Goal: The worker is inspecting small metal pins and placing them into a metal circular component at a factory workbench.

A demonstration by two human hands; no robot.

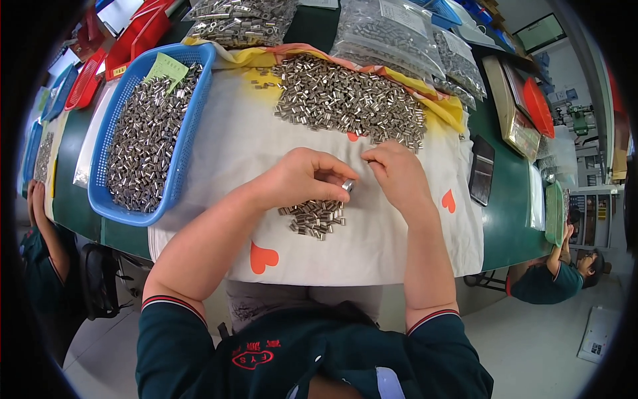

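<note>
Between the thumb and fingers of my left hand (307, 176) is a small shiny metal sleeve (348, 185). That hand hovers over a small pile of metal sleeves (316, 219) on the white cloth (219, 186). My right hand (399, 171) is a little to the right, its thumb and forefinger pinched together at the near edge of a large heap of metal sleeves (345, 100). Whatever it pinches is too small to make out. A gap separates the two hands.
At left stands a blue basket (207, 73) full of small metal parts with a green slip. Bagged metal parts (389, 40) lie behind the heap. A dark phone-like slab (482, 171) rests right of the cloth. Co-workers sit at both sides; red trays (143, 33) stand far left.
</note>
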